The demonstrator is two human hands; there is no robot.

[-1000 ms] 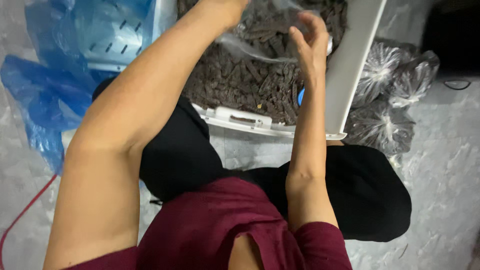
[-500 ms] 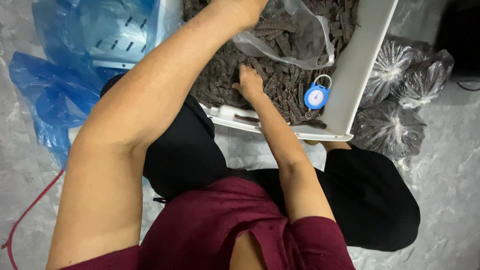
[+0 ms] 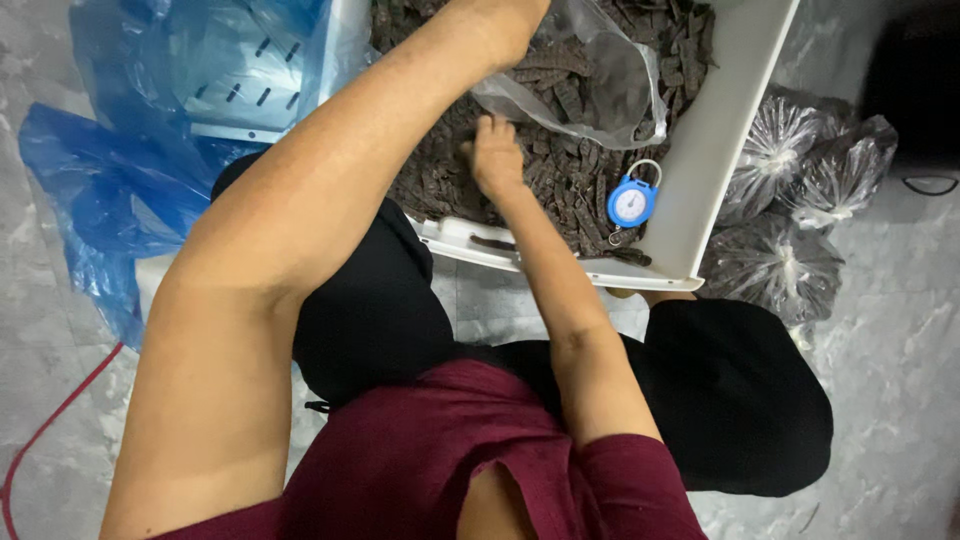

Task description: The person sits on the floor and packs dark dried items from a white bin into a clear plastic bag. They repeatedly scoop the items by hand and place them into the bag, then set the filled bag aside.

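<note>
A white tray [image 3: 712, 170] in front of my knees holds a pile of dark brown dried strips [image 3: 560, 180]. My left hand [image 3: 500, 18] reaches to the top edge of the view and holds the mouth of a clear plastic bag [image 3: 600, 85] with some strips inside; its fingers are cut off by the frame. My right hand [image 3: 494, 155] lies on the pile just below the bag, fingers curled down into the strips. A small round blue hanging scale [image 3: 632, 203] rests on the strips near the tray's right wall.
Several tied clear bags filled with the same strips [image 3: 780, 260] lie on the grey floor to the right of the tray. At the left, a blue plastic sheet [image 3: 85, 200] covers a white slotted crate [image 3: 235, 85]. A red cord [image 3: 40, 440] runs along the lower left.
My right hand dropped from the bag's mouth into the pile of strips and now sits a little farther into it. The left hand keeps holding the bag.
</note>
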